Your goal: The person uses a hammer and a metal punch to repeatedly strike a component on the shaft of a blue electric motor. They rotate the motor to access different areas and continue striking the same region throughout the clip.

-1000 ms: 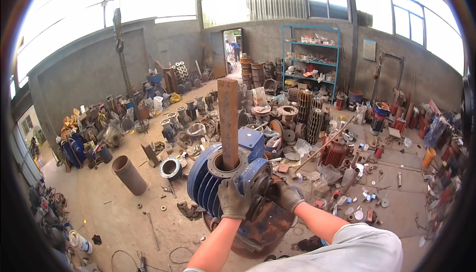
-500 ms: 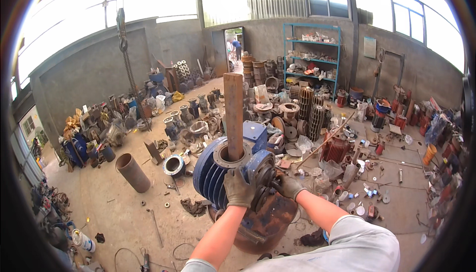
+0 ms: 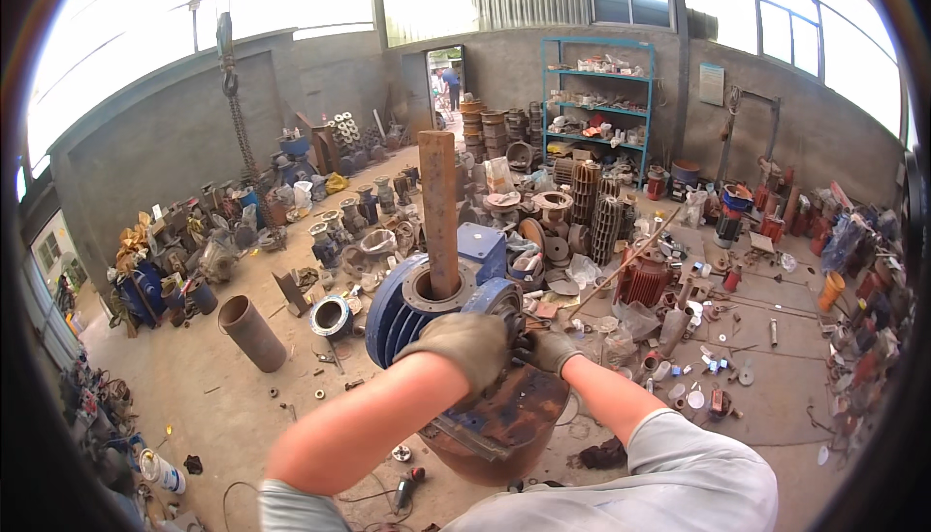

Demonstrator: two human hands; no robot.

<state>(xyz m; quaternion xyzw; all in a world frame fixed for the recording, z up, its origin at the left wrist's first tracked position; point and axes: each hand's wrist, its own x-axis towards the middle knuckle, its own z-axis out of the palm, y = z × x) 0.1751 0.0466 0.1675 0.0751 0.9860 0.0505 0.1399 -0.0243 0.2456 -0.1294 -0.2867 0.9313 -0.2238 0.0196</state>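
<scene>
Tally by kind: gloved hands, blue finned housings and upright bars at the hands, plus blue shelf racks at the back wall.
Gloved hands: 2 (left hand, right hand)
Blue finned housing: 1
Upright brown bar: 1
Blue shelf rack: 1
Total: 5

A blue housing with curved ribs sits just beyond the left grip and the right grip, its round, bare-metal opening facing up and part of its near side hidden by the left grip. A rust-brown, flat-sided bar stands nearly upright in that opening, beyond the left grip. Below both grips, a rusty, scuffed stand with a rounded side carries the housing.
</scene>
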